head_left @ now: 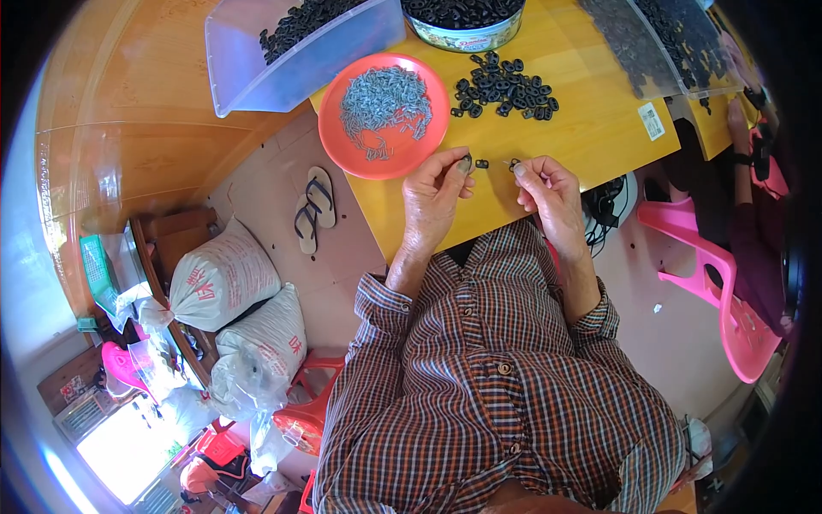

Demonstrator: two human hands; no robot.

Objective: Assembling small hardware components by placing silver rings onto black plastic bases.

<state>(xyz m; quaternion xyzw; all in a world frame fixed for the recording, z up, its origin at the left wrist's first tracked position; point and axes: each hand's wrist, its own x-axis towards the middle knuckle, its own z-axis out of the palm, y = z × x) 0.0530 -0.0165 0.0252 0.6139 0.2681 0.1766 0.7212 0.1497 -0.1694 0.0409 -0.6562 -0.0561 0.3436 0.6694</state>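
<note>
Step, by look: joining small parts at table [599, 137] edge. Left hand [432, 193] pinched shut on black piece [465, 163]; right hand [544, 188] pinched on another black bit [514, 164]. Loose piece [482, 164] on table between hands, 3 o'clock of left fingertips. Next move likely needs fine alignment. Farther: orange plate [342, 146] of grey clips [385, 103] at 11 o'clock; black pile [505, 86] at 12.

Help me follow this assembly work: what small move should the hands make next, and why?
Probably bring the hands together: the left hand pinches a small black piece, the right hand pinches another, held slightly apart above the yellow table.
</note>
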